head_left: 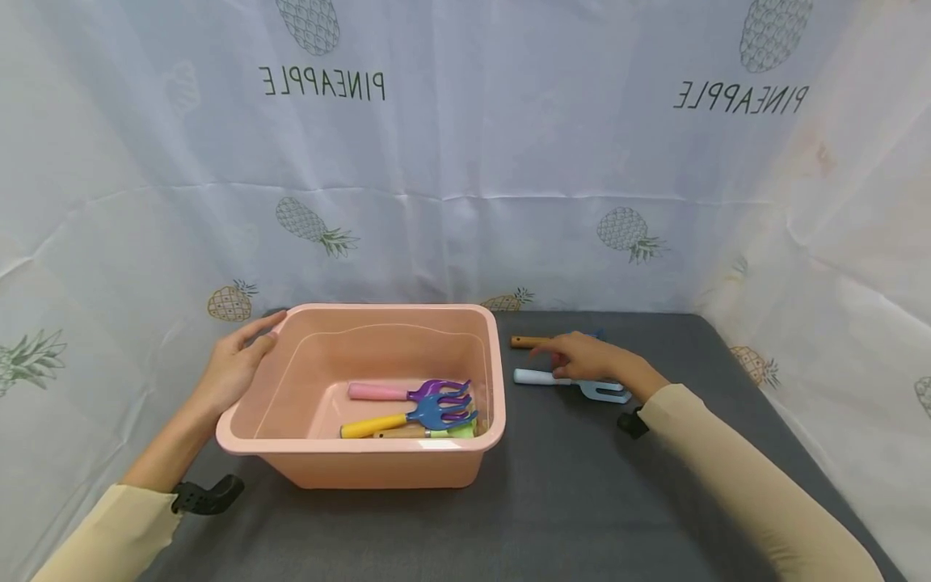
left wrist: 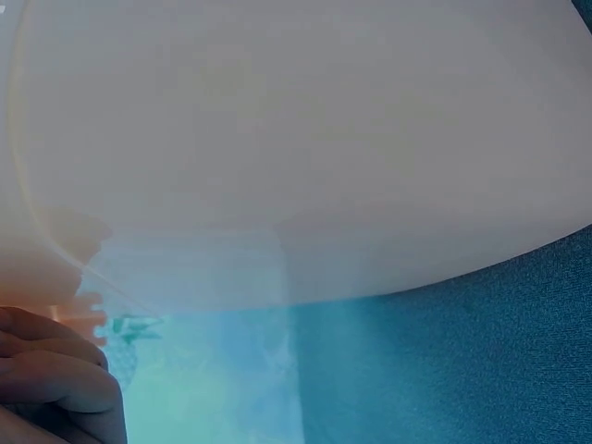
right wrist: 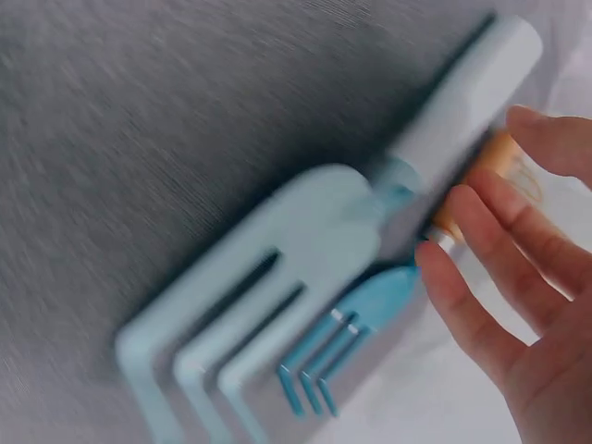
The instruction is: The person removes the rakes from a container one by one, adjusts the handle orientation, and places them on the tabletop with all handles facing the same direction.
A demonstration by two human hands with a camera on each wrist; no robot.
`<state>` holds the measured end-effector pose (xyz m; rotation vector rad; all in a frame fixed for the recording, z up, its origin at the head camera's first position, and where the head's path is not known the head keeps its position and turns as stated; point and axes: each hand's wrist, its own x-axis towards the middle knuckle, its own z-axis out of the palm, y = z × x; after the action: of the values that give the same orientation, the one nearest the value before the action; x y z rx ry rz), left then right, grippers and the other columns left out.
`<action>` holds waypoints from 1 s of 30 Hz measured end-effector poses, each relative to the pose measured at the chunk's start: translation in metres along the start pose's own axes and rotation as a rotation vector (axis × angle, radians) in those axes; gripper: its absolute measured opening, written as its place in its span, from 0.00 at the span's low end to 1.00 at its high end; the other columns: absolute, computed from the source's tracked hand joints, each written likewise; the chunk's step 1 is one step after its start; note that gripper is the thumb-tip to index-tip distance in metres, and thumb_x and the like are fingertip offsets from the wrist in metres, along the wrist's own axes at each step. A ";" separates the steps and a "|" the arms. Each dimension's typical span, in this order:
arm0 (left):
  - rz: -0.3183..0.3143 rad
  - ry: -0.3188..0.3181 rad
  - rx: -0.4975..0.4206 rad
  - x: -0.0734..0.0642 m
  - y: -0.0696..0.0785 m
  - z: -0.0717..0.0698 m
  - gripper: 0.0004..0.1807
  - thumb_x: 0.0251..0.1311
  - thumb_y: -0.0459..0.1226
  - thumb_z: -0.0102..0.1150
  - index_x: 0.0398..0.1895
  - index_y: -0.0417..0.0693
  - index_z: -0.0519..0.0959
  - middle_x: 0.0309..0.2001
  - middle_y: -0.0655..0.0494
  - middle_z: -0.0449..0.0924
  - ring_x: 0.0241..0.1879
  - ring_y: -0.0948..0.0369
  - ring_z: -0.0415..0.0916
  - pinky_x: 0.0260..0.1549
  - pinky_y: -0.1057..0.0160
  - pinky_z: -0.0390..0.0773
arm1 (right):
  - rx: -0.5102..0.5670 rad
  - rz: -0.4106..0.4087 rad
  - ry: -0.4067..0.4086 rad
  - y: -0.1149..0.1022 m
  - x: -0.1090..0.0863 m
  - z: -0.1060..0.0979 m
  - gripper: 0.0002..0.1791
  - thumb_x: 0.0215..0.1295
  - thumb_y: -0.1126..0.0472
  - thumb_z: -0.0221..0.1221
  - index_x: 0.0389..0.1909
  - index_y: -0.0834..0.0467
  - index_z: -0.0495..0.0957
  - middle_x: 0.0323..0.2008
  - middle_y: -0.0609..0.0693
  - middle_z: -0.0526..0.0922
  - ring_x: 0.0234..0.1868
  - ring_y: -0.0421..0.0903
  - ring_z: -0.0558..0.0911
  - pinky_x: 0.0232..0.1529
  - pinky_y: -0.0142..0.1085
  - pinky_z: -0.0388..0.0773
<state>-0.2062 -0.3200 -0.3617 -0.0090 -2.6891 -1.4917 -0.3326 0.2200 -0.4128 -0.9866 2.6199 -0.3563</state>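
A pink plastic basin [head_left: 349, 465] stands on the table, and my left hand [head_left: 236, 368] grips its rim at the far left corner. Inside lie a purple hand rake [head_left: 378, 391] with a pink handle, a blue hand rake [head_left: 374, 425] with a yellow handle, and a partly hidden green tool [head_left: 400, 433] with a wooden handle. My right hand [head_left: 585, 356] hovers, fingers spread, over a pale blue hand rake [right wrist: 305, 222]. Beyond that rake lies a smaller blue hand rake [right wrist: 379, 301] with a wooden handle, partly covered by the hand in the head view.
The dark grey table [head_left: 553, 501] runs up to a white pineapple-print curtain [head_left: 465, 153] at the back and sides. A black wrist strap [head_left: 207, 495] sits on my left wrist.
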 end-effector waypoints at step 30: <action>-0.001 0.012 0.000 -0.001 0.000 0.001 0.32 0.81 0.53 0.39 0.82 0.54 0.58 0.76 0.34 0.62 0.42 0.82 0.75 0.38 0.73 0.81 | -0.135 -0.191 0.213 -0.114 -0.007 -0.121 0.20 0.72 0.63 0.61 0.62 0.48 0.81 0.45 0.49 0.87 0.47 0.47 0.86 0.50 0.46 0.84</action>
<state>-0.2048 -0.3187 -0.3620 0.0007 -2.6802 -1.4872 -0.3058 0.1557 -0.2620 -1.3166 2.7759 -0.3500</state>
